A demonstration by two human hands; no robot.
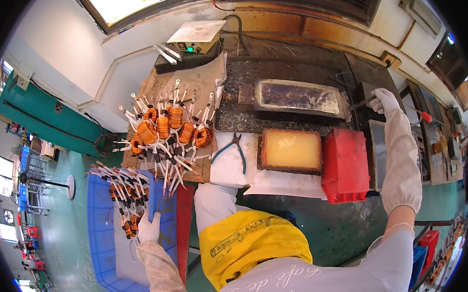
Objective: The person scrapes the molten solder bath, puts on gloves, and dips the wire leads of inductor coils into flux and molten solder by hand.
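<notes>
From where I stand, the person's right hand [385, 102], gloved in white, seems to pinch the end of a flat dark tool [359, 104], which reaches toward the near-right rim of a rectangular metal pan [300, 96]. The left hand [148, 228], gloved too, is low at the blue bin [97, 250], right beside the coils in the bin [128, 199]; whether its fingers grip anything I cannot tell. Up on the desk [318, 56], left of the pan, sits a heap of orange wound coils [163, 125], their white-sleeved leads sticking out every way. So the coils lie in two lots, one heaped, one binned, and I'd judge the work to be midway, though which lot is finished I can't make out. Pliers [237, 141] lie open beside the heap, then a tray with a yellow slab [291, 149] and a red container [346, 162] in front of the pan. Farther back, a box with a green light [201, 43] stands near the wall.
</notes>
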